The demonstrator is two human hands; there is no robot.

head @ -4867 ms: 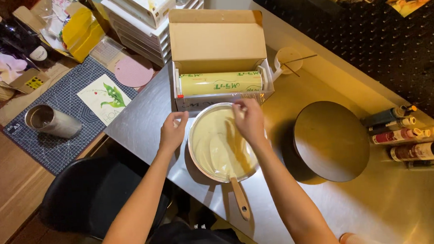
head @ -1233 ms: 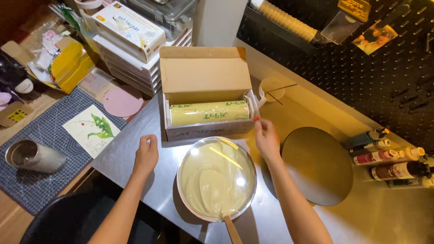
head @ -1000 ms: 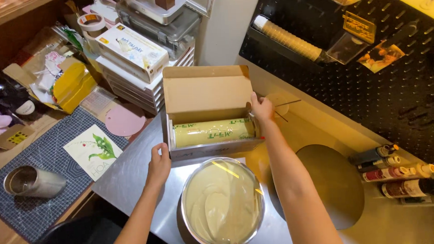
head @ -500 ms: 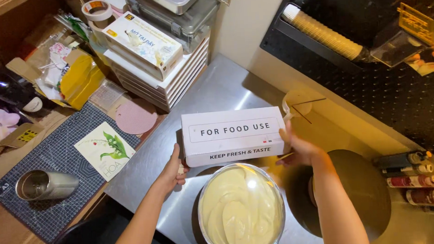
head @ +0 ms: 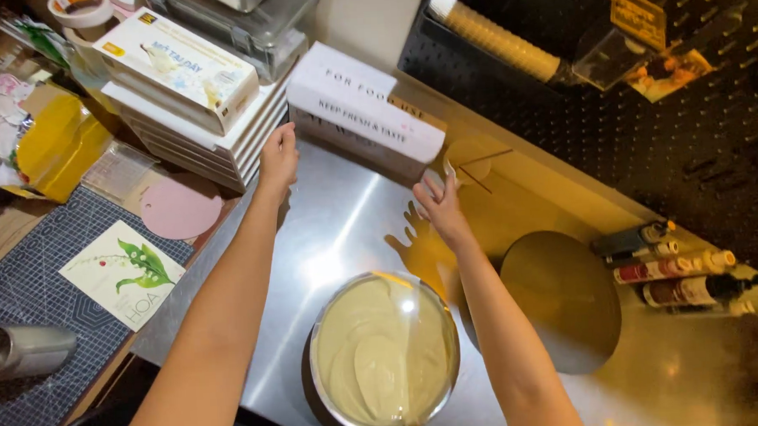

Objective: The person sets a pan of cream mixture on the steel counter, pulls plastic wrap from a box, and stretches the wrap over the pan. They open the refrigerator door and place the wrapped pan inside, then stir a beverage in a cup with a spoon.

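Note:
A long white cling-film box (head: pixel 364 111), lid closed, lies at the back of the steel counter (head: pixel 337 223) against the wall. My left hand (head: pixel 278 154) touches its left end with fingers around the corner. At its right end my right hand (head: pixel 436 204) rests against the box's lower corner, fingers spread. Nearer to me stands a metal bowl (head: pixel 383 352) of pale cream batter covered with clear film, a wooden handle poking out at its near edge.
A round dark turntable (head: pixel 562 299) sits right of the bowl, with several small bottles (head: pixel 671 268) beyond it. Stacked white boxes (head: pixel 186 85) stand left of the counter. A cutting mat (head: pixel 50 295), a card and a metal cup (head: pixel 19 350) lie lower left.
The box's lid was shut and both hands carried the box from beside the bowl back to the wall. The bowl now has film over it.

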